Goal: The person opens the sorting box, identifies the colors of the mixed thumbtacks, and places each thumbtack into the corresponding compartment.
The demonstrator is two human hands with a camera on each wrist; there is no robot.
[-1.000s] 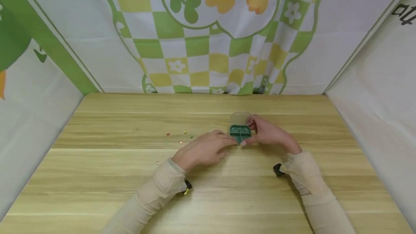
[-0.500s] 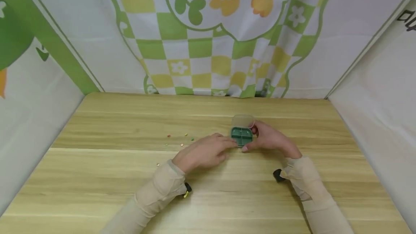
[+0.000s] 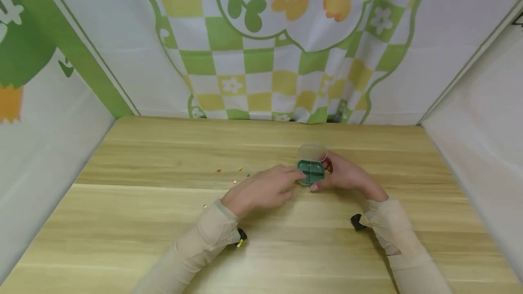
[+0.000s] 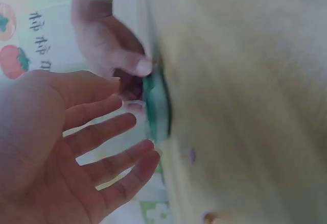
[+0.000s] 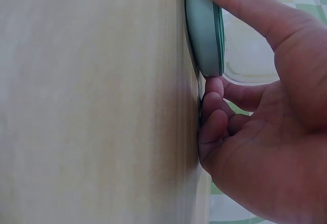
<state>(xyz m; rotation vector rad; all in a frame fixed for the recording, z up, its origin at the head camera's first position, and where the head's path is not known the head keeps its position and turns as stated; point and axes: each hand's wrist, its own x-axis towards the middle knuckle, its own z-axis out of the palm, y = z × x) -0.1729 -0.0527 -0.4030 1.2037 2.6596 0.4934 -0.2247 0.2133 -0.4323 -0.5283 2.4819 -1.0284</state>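
A small green pill case (image 3: 316,177) with a four-part grid lies on the table, its clear lid (image 3: 311,152) swung back away from the person. My right hand (image 3: 349,178) grips the case at its right side, thumb at the near corner and fingers round the far side by the lid. In the right wrist view the thumb presses the side of the green case (image 5: 203,35). My left hand (image 3: 265,188) reaches to the case's left side, a fingertip over the near left compartment. The left wrist view shows the left hand (image 4: 97,147) with spread, loosely bent fingers and nothing visible held.
Several tiny coloured pieces lie left of the left hand, among them a red one (image 3: 218,170), a yellow one (image 3: 240,169) and an orange one (image 3: 234,181). Another small piece (image 3: 205,206) sits nearer. A patterned curtain (image 3: 282,71) hangs behind the wooden table (image 3: 286,253).
The left fingertips have shifted slightly, a fingertip now further over the case's near left part. The right hand keeps its grip. The head view has turned slightly left.
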